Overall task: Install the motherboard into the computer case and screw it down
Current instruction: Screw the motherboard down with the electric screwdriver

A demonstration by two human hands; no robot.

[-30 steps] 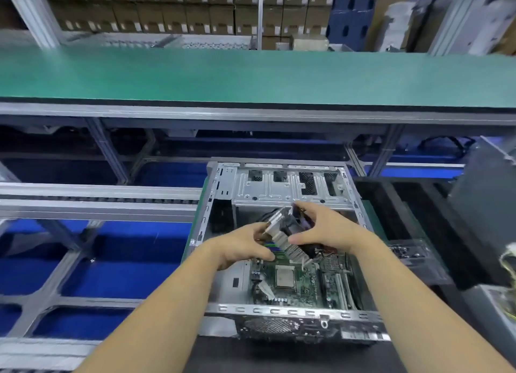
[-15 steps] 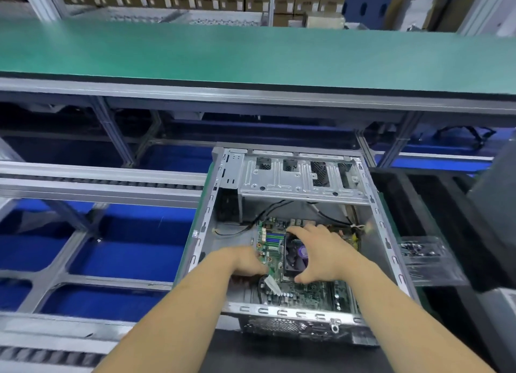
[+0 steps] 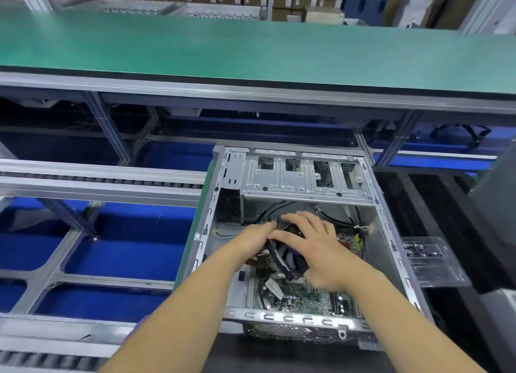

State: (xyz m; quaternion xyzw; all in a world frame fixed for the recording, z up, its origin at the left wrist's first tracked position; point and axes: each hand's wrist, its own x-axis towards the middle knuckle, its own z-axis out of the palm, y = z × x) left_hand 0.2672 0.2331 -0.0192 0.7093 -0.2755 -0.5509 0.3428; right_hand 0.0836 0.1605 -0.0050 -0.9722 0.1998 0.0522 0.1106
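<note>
Motherboard (image 3: pixel 301 297): stiff, fragile; hold by edges. In case (image 3: pixel 391 233), six o'clock. Left hand (image 3: pixel 252 240) grip unclear; right hand (image 3: pixel 321 250) fingers spread on cooler (image 3: pixel 284 258).

**Both hands inside the open case**

The computer case (image 3: pixel 296 233) lies open-side up, motherboard (image 3: pixel 304 297) on its floor, drive cage (image 3: pixel 304 177) at 12 o'clock. The left hand (image 3: pixel 254 238) and right hand (image 3: pixel 321 250) meet on the cooler fan (image 3: pixel 284 261) above the board. A parts tray (image 3: pixel 430 258) sits at 3 o'clock, a roller conveyor (image 3: pixel 97 181) at 9.
</note>
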